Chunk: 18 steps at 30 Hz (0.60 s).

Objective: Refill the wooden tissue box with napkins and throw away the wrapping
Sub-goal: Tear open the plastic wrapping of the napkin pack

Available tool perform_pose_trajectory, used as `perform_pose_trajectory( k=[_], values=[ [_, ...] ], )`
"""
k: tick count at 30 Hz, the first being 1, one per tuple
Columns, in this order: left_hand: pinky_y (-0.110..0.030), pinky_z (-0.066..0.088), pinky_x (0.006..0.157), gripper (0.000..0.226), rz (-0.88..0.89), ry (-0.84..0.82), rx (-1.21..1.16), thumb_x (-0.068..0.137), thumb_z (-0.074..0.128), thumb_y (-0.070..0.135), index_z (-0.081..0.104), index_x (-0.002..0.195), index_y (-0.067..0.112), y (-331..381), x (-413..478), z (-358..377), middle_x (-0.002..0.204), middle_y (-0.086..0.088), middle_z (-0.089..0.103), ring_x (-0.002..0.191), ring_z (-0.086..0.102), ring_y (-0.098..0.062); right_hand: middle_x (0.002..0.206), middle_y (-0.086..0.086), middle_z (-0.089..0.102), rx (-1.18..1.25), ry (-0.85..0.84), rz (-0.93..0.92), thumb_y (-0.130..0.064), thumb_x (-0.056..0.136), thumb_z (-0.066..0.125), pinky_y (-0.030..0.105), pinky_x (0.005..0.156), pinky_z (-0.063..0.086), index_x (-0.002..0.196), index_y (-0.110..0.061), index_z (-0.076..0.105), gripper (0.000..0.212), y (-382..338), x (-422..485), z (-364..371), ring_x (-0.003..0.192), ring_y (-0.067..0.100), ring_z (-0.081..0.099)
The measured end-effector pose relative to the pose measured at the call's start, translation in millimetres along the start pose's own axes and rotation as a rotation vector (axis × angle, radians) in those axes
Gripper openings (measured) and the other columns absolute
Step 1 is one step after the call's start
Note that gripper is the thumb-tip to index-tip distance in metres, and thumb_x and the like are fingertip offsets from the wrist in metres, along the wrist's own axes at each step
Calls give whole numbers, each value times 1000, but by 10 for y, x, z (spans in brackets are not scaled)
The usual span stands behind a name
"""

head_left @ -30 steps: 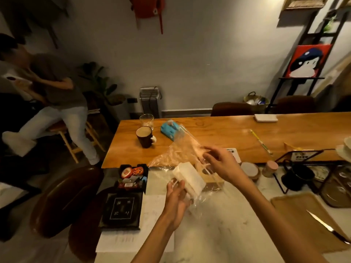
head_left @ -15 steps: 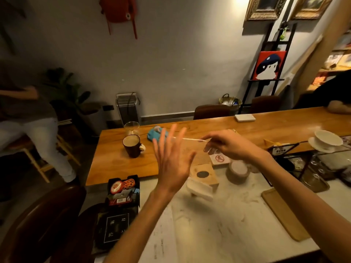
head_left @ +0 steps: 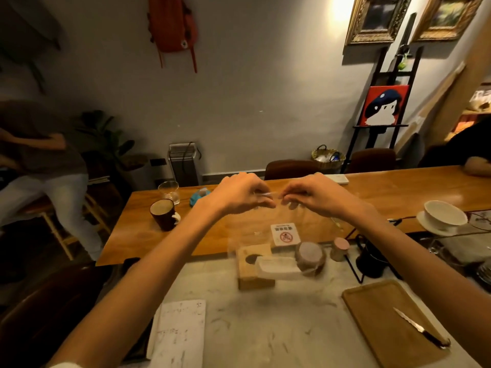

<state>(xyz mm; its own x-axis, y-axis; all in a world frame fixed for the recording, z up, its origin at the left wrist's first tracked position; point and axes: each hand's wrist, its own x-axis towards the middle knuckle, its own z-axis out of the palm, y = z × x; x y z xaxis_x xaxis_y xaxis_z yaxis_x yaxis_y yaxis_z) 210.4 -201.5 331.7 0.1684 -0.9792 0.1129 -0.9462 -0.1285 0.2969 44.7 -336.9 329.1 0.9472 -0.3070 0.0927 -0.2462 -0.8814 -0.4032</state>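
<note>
The wooden tissue box point(head_left: 251, 269), with a round hole in its top, stands on the marble counter. A white stack of napkins point(head_left: 277, 267) lies against its right side. Above them hangs the clear plastic wrapping point(head_left: 279, 227), almost see-through, with the wooden table showing behind it. My left hand point(head_left: 239, 193) and my right hand point(head_left: 310, 193) are raised side by side over the table, each pinching the wrapping's top edge between thumb and fingers.
A brown mug point(head_left: 163, 214) and a glass point(head_left: 169, 191) stand at the left of the wooden table. A lidded jar point(head_left: 309, 257), a no-smoking sign point(head_left: 284, 234), a wooden board point(head_left: 393, 322) with a knife point(head_left: 417, 326) and a paper sheet point(head_left: 180, 330) surround the box. People sit far left and far right.
The napkin stack left my left hand and now lies by the box. My left hand rose and took the wrapping's top edge beside my right hand. The camera tilted up.
</note>
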Motion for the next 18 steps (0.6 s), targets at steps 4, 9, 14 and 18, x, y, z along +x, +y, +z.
perform_pose_trajectory(
  k=[4,9,14,18],
  values=[
    [-34,60,71,21,25,-14,-16,87,65,43,74,94,26,222,157,4,82,11,74,70,68,4,92,-17,71,-70,10,-53,-32,92,60,33,78,58,109,-33,68,18,190,-9,-34,79,-6,65],
    [-33,61,75,16,-17,-40,-145,88,67,24,75,97,13,190,208,77,86,4,74,72,71,-4,85,-21,70,-108,-41,4,-38,89,63,24,73,56,101,-34,72,16,540,-189,-269,75,-7,66],
    [-31,61,77,15,-78,-18,-285,86,67,21,74,98,15,-4,74,147,88,7,73,79,71,-7,85,-13,74,110,-62,88,-27,86,68,22,68,56,97,-26,76,14,889,-396,-393,77,0,69],
    [-31,60,80,13,-243,17,-547,84,69,15,76,94,17,-317,-194,199,88,1,76,86,72,-11,85,-11,76,297,-28,113,-21,87,67,26,73,59,99,-23,76,16,1018,-539,-304,81,2,71]
  ],
)
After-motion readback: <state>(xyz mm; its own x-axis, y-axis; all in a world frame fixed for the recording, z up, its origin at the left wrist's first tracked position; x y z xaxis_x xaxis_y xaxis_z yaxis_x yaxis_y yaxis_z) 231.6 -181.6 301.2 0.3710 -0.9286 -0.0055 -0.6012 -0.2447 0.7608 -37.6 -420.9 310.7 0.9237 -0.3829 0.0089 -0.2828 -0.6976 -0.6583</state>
